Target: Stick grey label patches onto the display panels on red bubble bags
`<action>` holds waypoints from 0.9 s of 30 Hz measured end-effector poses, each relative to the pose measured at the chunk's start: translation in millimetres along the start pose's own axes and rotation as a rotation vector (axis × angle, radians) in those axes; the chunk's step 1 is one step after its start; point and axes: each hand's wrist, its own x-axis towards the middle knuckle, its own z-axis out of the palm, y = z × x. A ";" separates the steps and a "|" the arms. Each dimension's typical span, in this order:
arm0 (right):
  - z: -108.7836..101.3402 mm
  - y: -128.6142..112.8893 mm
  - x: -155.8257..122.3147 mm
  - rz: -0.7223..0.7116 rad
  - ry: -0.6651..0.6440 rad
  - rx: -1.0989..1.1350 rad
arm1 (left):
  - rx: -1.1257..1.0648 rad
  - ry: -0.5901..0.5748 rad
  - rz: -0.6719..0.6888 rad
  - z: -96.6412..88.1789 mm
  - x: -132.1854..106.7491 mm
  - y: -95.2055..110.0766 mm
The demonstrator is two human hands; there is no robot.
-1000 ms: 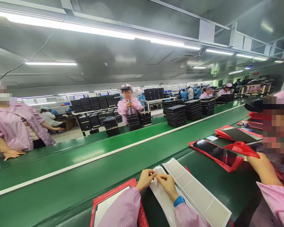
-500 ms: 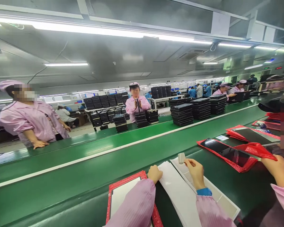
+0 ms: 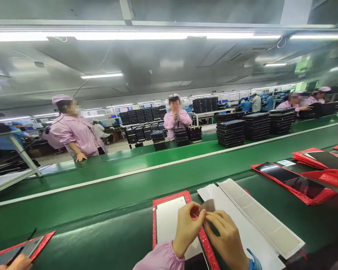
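Note:
My left hand (image 3: 187, 228) and my right hand (image 3: 225, 240) meet above a red-edged pad (image 3: 169, 225) with a white sheet on it. Between their fingertips they pinch a small grey film piece (image 3: 207, 205). To the right lies a long backing strip (image 3: 259, 213) with pale grey rectangular labels in a row, resting beside loose white paper (image 3: 211, 192). My right hand is nearest this paper and strip. Both lower wrists show pink sleeves, and the film's far edge is partly hidden by my fingers.
A dark-screened panel in red wrapping (image 3: 293, 182) lies to the right on the green belt (image 3: 73, 228). A co-worker's hand (image 3: 17, 262) holds a thin stylus over a red-edged panel at lower left. Stacks of black panels (image 3: 228, 135) line the far belt.
My hands have come together on the grey film piece, which only my right hand held before. The view has swung left, bringing the red-edged pad toward the middle.

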 end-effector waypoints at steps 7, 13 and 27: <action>5.8 -13.1 -10.6 -0.044 -0.194 0.036 | -0.081 0.032 -0.119 -31.6 -42.7 -22.2; 19.5 -14.4 -13.3 0.255 -0.118 0.256 | -0.027 0.019 -0.168 -46.4 -63.2 -27.7; -0.5 -10.2 -38.6 0.623 -0.454 0.626 | 0.079 -0.091 -0.331 -61.4 -91.3 -50.8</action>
